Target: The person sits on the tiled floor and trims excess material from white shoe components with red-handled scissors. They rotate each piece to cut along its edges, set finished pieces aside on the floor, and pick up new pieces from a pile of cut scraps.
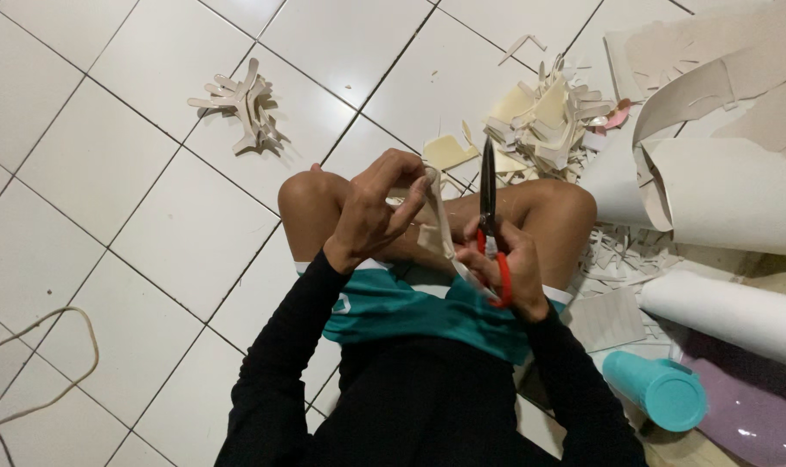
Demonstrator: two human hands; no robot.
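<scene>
We sit on the tiled floor (150, 225) with both hands raised over our knees. Our right hand (514, 272) is closed through the red handles of the scissors (488, 216), whose dark blades point away from us, nearly together. Our left hand (375, 212) pinches a pale strip (440, 229) of sheet material, which hangs between the two hands and touches the scissors near the pivot.

The strip looks thin and light, and it bends under its own weight, so we judge it soft enough to flop yet stiff enough to keep a cut edge. Pinching it close to the blades, as the left hand does, seems the steadiest hold; gripped far out, it would likely sag away from the cut.

Beyond the right hand lies a heap of offcuts (544, 121); a smaller pile (241, 104) sits beyond the left. To the right are large curled sheets (721, 190), and near the right elbow a teal tumbler (657, 389) lies on its side.
</scene>
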